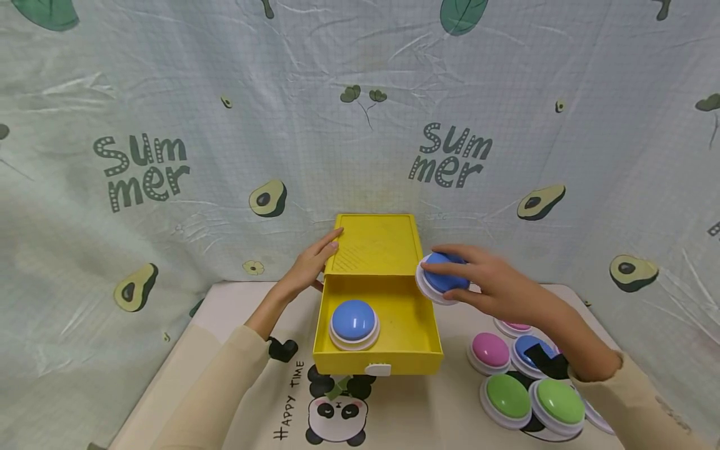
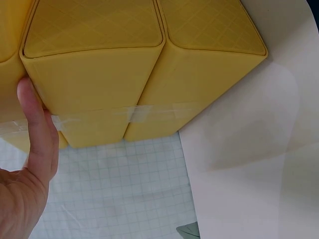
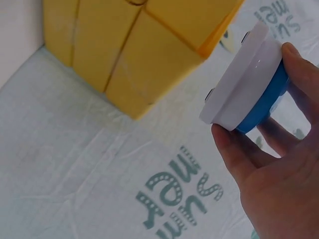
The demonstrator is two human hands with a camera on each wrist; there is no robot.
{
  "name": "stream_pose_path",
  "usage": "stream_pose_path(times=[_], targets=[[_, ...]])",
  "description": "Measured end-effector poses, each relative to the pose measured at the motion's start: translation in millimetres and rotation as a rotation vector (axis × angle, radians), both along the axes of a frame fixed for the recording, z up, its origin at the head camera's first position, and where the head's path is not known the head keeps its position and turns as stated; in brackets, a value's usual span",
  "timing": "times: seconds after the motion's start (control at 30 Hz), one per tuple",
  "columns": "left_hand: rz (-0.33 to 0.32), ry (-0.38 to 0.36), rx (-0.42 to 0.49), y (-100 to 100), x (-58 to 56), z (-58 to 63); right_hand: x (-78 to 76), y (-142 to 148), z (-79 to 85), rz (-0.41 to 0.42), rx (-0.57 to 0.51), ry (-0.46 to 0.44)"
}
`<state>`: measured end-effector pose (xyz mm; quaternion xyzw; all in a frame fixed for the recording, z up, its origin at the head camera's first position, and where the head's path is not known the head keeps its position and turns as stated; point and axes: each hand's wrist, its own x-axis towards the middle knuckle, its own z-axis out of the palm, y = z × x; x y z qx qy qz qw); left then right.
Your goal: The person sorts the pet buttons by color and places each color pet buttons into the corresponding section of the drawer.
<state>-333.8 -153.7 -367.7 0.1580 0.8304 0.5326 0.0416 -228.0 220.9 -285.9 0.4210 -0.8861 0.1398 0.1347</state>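
Note:
A yellow drawer box point(image 1: 378, 240) stands at the back middle, its top drawer point(image 1: 405, 319) pulled out towards me. Inside that drawer, at the left, sits a blue push button point(image 1: 353, 320) with a white base. My left hand point(image 1: 308, 265) touches the box's left side and top edge with fingers fairly straight; the left wrist view shows the hand point(image 2: 37, 149) against the yellow side. My right hand point(image 1: 495, 284) grips another blue push button point(image 1: 447, 272) by its rim, tilted in the air beside the box's right edge. Its white underside point(image 3: 239, 74) faces the box in the right wrist view.
On the table at the right lie more push buttons: a pink button point(image 1: 490, 350), a blue button point(image 1: 531, 351) and two green buttons point(image 1: 508, 395), partly behind my right forearm. A printed curtain point(image 1: 315, 156) hangs behind. Clear tape point(image 2: 139, 113) runs across the yellow units.

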Motion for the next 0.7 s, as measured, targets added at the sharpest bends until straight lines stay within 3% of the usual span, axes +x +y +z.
stream_pose_path(times=[0.37,0.7], targets=[[0.002,0.007,-0.002,0.6,-0.1,-0.2,0.7,-36.5,-2.4,0.126,-0.009,-0.105],[0.008,0.009,-0.008,-0.1,0.1,-0.6,-1.6,-52.8,-9.4,0.147,0.050,-0.175]])
